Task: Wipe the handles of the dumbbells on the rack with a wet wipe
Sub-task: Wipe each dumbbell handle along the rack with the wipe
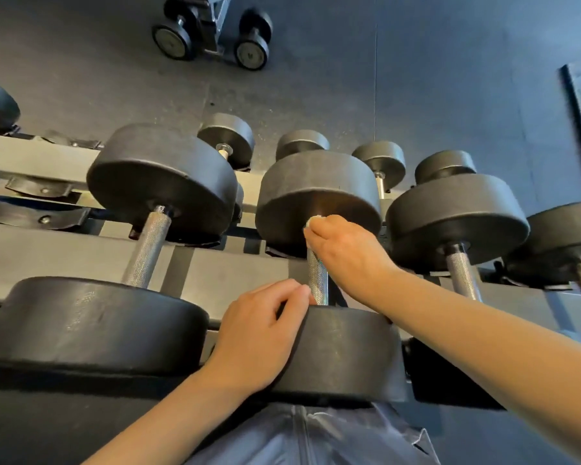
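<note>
While dumbbells crowd the rack [215, 263] edge to edge, gaps between heads stay narrow; open floor [416, 78] lies far. Middle dumbbell [319, 193]: black round heads, knurled silver handle [317, 276]. Left hand [262, 333] rests on its near head, fingers loosely curved. Right hand [346, 253] grips the white wet wipe [312, 221] around the handle's far end.

Dim, bluish light; soft focus; wide-angle bending at edges.

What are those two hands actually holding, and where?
The right hand grips a white wet wipe around the far end of the middle dumbbell's handle. The left hand holds nothing, resting on its near head.
</note>
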